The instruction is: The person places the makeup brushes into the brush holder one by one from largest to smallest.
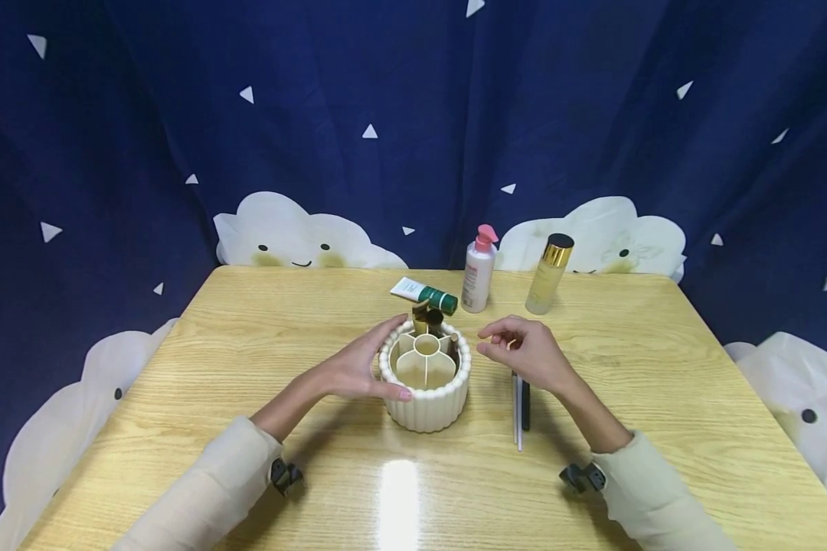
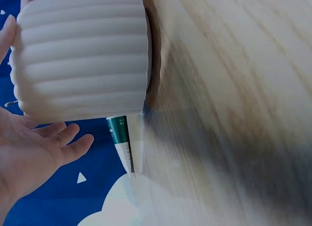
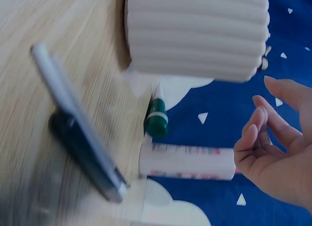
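Observation:
A cream ribbed organizer [image 1: 427, 413] with a beaded rim and several compartments stands upright on the table. My left hand [image 1: 358, 366] holds it from the left, thumb on the front rim and fingers around the far side. In its rear compartments sit a gold item [image 1: 420, 320] and a dark round-topped item [image 1: 435, 318]; a brownish one leans at the right inner wall. Just right of the rim is my right hand [image 1: 527, 353], its fingers loosely bent with nothing between them. Below it lie a thin pale stick [image 1: 519, 421] and a black stick [image 1: 527, 405], side by side.
Behind the organizer lies a white and green tube [image 1: 423, 293]. A white pump bottle [image 1: 478, 277] with a pink top and a yellowish bottle [image 1: 546, 287] with a gold and black cap stand near the wooden table's [image 1: 262, 306] back edge. A dark blue curtain [image 1: 331, 99] hangs behind.

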The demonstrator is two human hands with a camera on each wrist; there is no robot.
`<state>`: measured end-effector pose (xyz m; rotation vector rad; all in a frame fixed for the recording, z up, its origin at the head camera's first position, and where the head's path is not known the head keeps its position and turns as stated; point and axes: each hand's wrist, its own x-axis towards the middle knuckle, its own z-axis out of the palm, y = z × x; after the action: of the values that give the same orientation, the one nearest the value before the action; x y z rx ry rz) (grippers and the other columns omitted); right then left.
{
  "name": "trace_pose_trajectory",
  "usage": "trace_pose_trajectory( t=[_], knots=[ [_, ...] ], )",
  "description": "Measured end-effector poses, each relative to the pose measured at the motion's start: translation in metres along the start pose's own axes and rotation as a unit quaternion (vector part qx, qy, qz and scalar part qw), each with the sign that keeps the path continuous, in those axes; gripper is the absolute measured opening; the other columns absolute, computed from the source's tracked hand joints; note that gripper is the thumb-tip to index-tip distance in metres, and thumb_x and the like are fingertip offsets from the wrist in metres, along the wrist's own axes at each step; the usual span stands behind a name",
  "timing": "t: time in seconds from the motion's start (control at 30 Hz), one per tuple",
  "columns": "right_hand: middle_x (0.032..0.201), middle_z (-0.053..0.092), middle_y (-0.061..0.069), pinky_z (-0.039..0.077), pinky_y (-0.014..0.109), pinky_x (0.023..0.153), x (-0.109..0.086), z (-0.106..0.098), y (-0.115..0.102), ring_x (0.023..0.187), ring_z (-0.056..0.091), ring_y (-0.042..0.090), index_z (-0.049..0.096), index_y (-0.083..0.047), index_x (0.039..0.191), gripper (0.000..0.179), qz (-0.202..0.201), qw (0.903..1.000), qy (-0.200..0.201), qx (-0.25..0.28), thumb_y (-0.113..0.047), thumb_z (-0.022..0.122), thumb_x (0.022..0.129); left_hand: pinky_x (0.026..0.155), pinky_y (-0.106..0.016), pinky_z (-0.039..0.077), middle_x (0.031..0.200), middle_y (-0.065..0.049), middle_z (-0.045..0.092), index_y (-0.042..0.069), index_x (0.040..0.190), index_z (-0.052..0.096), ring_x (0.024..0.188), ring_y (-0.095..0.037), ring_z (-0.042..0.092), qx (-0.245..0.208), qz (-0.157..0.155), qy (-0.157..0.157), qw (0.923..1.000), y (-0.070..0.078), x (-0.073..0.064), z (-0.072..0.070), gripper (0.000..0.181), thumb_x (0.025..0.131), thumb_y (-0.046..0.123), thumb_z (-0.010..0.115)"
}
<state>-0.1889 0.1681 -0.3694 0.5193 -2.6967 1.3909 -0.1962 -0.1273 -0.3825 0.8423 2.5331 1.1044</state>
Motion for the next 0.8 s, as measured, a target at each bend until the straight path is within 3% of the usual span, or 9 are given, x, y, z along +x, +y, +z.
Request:
trace_pose_trajectory(
  t=[0.3, 0.53, 0.7, 0.8],
  knots=[
    [0.085, 0.067, 0.01, 0.051, 0.018, 0.063, 0.004, -0.02, 0.034, 0.075, 0.059, 0.011, 0.067, 0.002, 0.103, 0.028, 0.057, 0.9976, -0.025, -0.032, -0.019, 0.071, 0.084, 0.116, -0.057, 0.022, 0.158, -0.012, 0.022, 0.014, 0.153, 0.014, 0.144, -0.033, 0.023, -0.019, 0.012, -0.009, 0.9997, 0.002, 0.001, -0.006, 0.111, 0.069, 0.041, 0.081],
    [0.093, 0.068, 0.014, 0.05, 0.023, 0.065, 0.002, -0.029, 0.06, 0.075, 0.061, 0.012, 0.062, 0.006, 0.109, 0.038, 0.108, 0.9908, -0.057, -0.058, -0.023, 0.069, 0.086, 0.115, -0.057, 0.021, 0.158, -0.009, 0.021, 0.015, 0.153, 0.015, 0.145, -0.032, 0.022, -0.019, 0.001, -0.006, 0.9998, 0.003, -0.001, -0.005, 0.11, 0.069, 0.041, 0.081],
    [0.088, 0.065, 0.011, 0.047, 0.023, 0.059, -0.001, -0.033, 0.07, 0.071, 0.058, 0.012, 0.06, 0.005, 0.107, 0.039, 0.137, 0.9851, -0.067, -0.08, -0.025, 0.069, 0.084, 0.116, -0.055, 0.022, 0.158, -0.009, 0.021, 0.015, 0.153, 0.015, 0.144, -0.031, 0.023, -0.006, -0.003, 0.001, 1.0, 0.002, -0.001, -0.003, 0.111, 0.068, 0.044, 0.081],
    [0.082, 0.063, 0.009, 0.048, 0.025, 0.055, -0.003, -0.036, 0.073, 0.069, 0.057, 0.015, 0.058, 0.005, 0.104, 0.038, 0.174, 0.9775, -0.092, -0.077, -0.025, 0.07, 0.084, 0.116, -0.056, 0.022, 0.158, -0.011, 0.021, 0.012, 0.153, 0.015, 0.144, -0.033, 0.023, -0.001, 0.001, 0.005, 1.0, 0.003, -0.001, -0.002, 0.112, 0.068, 0.045, 0.081]
  ],
)
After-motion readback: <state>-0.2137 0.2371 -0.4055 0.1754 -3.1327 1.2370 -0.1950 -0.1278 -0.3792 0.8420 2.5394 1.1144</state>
